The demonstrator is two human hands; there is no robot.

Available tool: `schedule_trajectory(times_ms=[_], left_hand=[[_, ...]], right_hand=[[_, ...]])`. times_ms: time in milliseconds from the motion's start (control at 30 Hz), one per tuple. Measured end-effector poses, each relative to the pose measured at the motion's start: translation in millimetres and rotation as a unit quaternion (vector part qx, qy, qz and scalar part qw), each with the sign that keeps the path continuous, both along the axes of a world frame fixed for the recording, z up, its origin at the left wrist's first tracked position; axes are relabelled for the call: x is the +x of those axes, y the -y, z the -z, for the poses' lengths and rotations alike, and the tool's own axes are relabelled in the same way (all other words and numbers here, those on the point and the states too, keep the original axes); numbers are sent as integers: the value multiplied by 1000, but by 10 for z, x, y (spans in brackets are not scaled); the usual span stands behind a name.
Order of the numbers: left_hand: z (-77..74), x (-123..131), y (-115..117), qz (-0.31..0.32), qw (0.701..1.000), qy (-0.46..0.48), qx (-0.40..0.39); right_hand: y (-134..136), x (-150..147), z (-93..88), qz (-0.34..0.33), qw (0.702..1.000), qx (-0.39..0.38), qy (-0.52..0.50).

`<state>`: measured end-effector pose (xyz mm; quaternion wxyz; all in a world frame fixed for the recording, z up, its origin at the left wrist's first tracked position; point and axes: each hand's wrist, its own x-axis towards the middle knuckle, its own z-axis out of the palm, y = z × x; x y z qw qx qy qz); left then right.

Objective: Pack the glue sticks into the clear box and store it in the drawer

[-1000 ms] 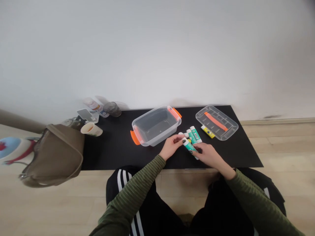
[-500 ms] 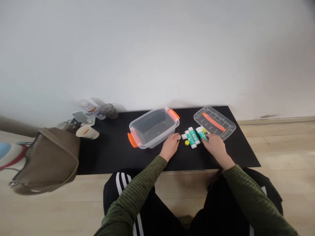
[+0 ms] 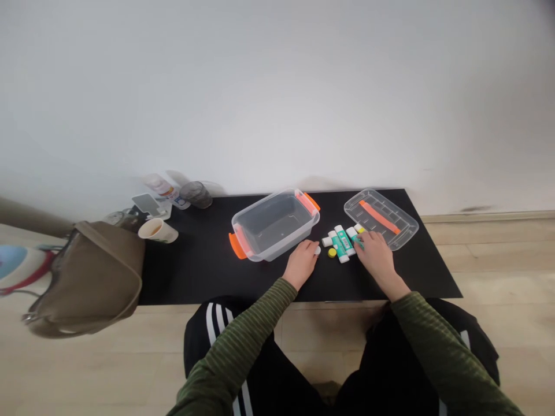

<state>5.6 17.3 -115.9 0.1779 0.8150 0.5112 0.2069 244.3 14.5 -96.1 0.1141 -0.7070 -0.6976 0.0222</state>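
Observation:
Several green-and-white glue sticks (image 3: pixel 343 238) lie side by side on the black table (image 3: pixel 195 271), between my hands. My left hand (image 3: pixel 300 264) rests low beside the bin, its fingers closed on a small round white cap (image 3: pixel 318 250). A yellow cap (image 3: pixel 332 252) sits on the table just left of the sticks' near ends. My right hand (image 3: pixel 375 254) is at the right side of the group, fingers bent over the rightmost glue stick (image 3: pixel 352 231). Its fingertips are partly hidden, as is the end of that stick. Something yellow (image 3: pixel 359 229) shows beyond the fingers.
A clear plastic bin (image 3: pixel 281 251) with orange latches stands left of the sticks. Its clear lid (image 3: pixel 406 232) with an orange handle lies at the back right. At the left are a paper cup (image 3: pixel 167 233), a dark cup (image 3: pixel 197 194), a bottle (image 3: pixel 162 188) and a brown bag (image 3: pixel 102 271).
My right hand's fingers have shifted slightly over the rightmost glue stick. The white cap at my left fingertips shows more fully. The whole view has moved a little.

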Motion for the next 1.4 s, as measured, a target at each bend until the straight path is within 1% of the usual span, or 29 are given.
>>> schedule_trajectory(times_ms=[67, 233, 500, 767, 867, 967, 1000, 1067, 1133, 1200, 1300, 1333, 1400], left_hand=[[-13, 0, 14, 8, 1000, 7, 1], [-65, -2, 68, 22, 1000, 8, -13], [-151, 11, 135, 19, 998, 28, -45], [-157, 19, 137, 16, 995, 41, -86], [-173, 5, 127, 11, 993, 78, -89], [-196, -24, 89, -15, 981, 164, -107], [-201, -34, 71, -28, 971, 201, -123], [-204, -51, 31, -59, 944, 279, -167], [-200, -58, -1, -90, 902, 364, -214], [-198, -54, -16, -107, 845, 453, -264], [-211, -40, -8, -107, 749, 561, -335], [-218, -36, -4, -106, 723, 584, -354], [-235, -33, 0, -107, 681, 618, -378]], right_hand=[[8, -50, -6, -14, 1000, 4, -8], [26, -174, -10, -18, 1000, -19, 2], [-17, -275, -9, 9, 997, -74, 35], [-34, -314, -19, 8, 996, -79, 42], [-35, -305, -26, 5, 997, -73, 38], [-42, -284, -22, 3, 998, -57, 38], [-48, -274, -17, 3, 998, -50, 35], [-61, -250, -4, 6, 999, -36, 23], [-73, -221, 5, 11, 1000, -28, -2], [-73, -191, -1, 24, 998, -24, -47], [-41, -149, -51, 45, 988, -18, -146], [-21, -140, -77, 46, 983, -15, -179], [30, -131, -133, 40, 969, -7, -243]])
